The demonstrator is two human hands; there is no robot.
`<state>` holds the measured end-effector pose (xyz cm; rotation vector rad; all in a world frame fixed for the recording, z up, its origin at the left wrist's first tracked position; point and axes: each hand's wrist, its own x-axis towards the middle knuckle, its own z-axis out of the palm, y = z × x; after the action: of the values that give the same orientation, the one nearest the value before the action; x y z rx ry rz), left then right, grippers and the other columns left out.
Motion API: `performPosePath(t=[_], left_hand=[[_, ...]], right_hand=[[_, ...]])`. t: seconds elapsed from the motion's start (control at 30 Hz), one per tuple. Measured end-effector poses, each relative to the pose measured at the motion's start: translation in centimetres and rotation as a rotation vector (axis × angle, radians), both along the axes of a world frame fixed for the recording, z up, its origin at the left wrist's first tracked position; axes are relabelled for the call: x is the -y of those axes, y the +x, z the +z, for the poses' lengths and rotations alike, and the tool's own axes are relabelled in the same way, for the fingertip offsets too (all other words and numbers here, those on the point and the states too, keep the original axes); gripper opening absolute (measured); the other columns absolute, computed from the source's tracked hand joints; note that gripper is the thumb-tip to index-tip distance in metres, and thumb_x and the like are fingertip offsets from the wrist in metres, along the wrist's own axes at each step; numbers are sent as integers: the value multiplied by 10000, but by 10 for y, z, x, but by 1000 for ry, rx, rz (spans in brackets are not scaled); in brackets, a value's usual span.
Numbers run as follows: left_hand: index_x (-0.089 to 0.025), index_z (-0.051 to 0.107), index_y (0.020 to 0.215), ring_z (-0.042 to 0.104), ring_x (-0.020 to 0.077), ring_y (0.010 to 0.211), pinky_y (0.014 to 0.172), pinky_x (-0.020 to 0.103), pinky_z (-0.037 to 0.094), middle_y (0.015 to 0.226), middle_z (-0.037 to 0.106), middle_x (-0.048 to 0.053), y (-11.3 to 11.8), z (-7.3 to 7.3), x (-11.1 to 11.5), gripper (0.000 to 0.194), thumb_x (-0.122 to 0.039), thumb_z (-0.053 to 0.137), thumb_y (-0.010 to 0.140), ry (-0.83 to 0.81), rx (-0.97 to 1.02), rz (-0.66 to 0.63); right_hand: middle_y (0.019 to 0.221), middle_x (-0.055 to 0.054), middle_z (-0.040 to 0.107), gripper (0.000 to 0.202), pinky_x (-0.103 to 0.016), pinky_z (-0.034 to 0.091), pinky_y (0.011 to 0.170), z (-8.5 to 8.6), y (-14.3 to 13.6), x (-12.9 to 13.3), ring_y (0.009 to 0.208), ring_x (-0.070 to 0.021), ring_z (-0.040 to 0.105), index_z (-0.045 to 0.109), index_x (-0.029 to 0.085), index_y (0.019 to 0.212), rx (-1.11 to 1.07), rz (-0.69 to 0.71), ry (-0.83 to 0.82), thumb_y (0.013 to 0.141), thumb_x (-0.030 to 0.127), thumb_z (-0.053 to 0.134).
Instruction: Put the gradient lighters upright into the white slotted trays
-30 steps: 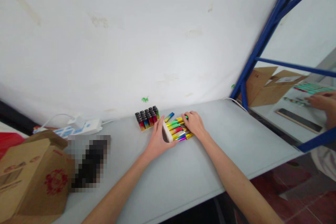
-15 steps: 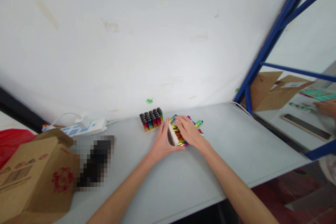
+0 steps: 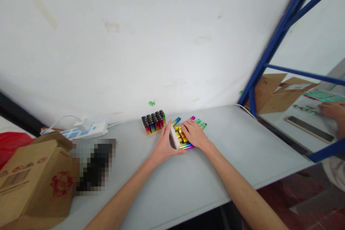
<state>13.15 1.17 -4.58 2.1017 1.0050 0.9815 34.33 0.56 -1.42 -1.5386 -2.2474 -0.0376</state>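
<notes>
My left hand (image 3: 164,146) grips a shallow white tray (image 3: 175,137) that is tipped up on its side, thumb along the near end and fingers at the far end. Shiny gold and rainbow-coloured lighters (image 3: 180,134) lie against the tray's open side. My right hand (image 3: 196,133) is closed over these lighters, its fingertips partly hidden among them. Several coloured ends (image 3: 204,125) stick out beyond that hand. Just left of the tray, a block of upright lighters (image 3: 155,124) with black tops stands in rows.
At the left are a cardboard box (image 3: 40,183), a red bag (image 3: 13,145), a power strip (image 3: 94,129) and a pixelated dark object (image 3: 95,167). A blue metal frame (image 3: 269,43) rises at the right. Beyond it are an open carton (image 3: 280,95) and another person's hand (image 3: 332,109).
My right hand has shifted slightly over the lighters, showing more gold ones beside the tray. The loose lighters are rearranged. My left hand still grips the tray, and the whole view has moved slightly.
</notes>
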Motion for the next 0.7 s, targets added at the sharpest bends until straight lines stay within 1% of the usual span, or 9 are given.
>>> performPosePath(t=[0.13, 0.2, 0.27, 0.37, 0.43, 0.47, 0.5, 0.57, 0.7], left_hand=[[-314, 177, 1774, 386, 476, 1621, 1332, 627, 342, 1736, 402, 190, 0, -3, 0, 1536, -658, 1052, 559, -5, 14, 7], [-313, 192, 1770, 397, 475, 1615, 1326, 627, 347, 1736, 402, 197, 0, -3, 0, 1538, -639, 1063, 545, -4, 8, 13], [-292, 207, 1766, 399, 481, 1611, 1324, 627, 343, 1735, 410, 202, 0, -3, -1, 1531, -658, 1054, 544, 5, -4, 20], [-259, 221, 1764, 412, 484, 1598, 1329, 608, 338, 1723, 429, 204, 0, -3, -1, 1532, -708, 1033, 546, 20, -13, 24], [-253, 222, 1764, 427, 475, 1591, 1333, 597, 336, 1714, 434, 208, 0, -3, -1, 1545, -713, 1037, 534, 25, -10, 17], [-259, 222, 1764, 428, 468, 1593, 1334, 594, 335, 1712, 432, 210, -1, -2, -1, 1550, -705, 1044, 527, 25, -9, 12], [-268, 222, 1763, 427, 462, 1597, 1335, 593, 335, 1710, 430, 209, -1, -2, -2, 1555, -695, 1051, 519, 22, -11, 5], [-283, 221, 1763, 425, 453, 1602, 1335, 590, 336, 1703, 432, 204, -1, -1, -2, 1554, -681, 1059, 517, 12, -19, -7], [-277, 217, 1767, 421, 452, 1603, 1343, 576, 331, 1700, 422, 199, -3, 2, -1, 1537, -688, 1047, 541, -9, -22, -17]], right_hand=[[1078, -100, 784, 295, -377, 443, 1041, 1, 11, 2, 1065, -248, 678, 705, 186, 1045, -97, -66, -14, 1174, 264, 452], [1092, -104, 787, 282, -368, 448, 1030, 5, 18, 3, 1076, -247, 685, 708, 179, 1065, -102, -78, -41, 1167, 257, 457], [1104, -101, 792, 279, -358, 455, 1020, 10, 22, 5, 1081, -242, 693, 717, 176, 1094, -112, -81, -76, 1161, 240, 454], [1227, -106, 795, 308, -366, 453, 1064, 15, 19, 10, 1150, -240, 700, 717, 186, 1271, -142, -67, -106, 1161, 238, 434], [1324, -118, 774, 349, -416, 436, 1121, 14, 10, 15, 1218, -265, 689, 685, 214, 1406, -126, -56, -97, 1166, 294, 446], [1362, -126, 758, 362, -451, 422, 1148, 13, 4, 18, 1253, -288, 675, 677, 230, 1439, -99, -49, -85, 1163, 333, 467], [1389, -133, 741, 364, -486, 408, 1170, 12, -3, 21, 1283, -311, 656, 688, 241, 1436, -66, -42, -68, 1155, 366, 492], [1421, -137, 716, 331, -531, 373, 1213, 8, -15, 25, 1323, -338, 619, 738, 245, 1355, -11, -25, -26, 1138, 384, 529], [1359, -121, 737, 285, -533, 355, 1246, 5, -23, 28, 1287, -324, 606, 783, 229, 1197, 12, -9, 27, 1134, 352, 534]])
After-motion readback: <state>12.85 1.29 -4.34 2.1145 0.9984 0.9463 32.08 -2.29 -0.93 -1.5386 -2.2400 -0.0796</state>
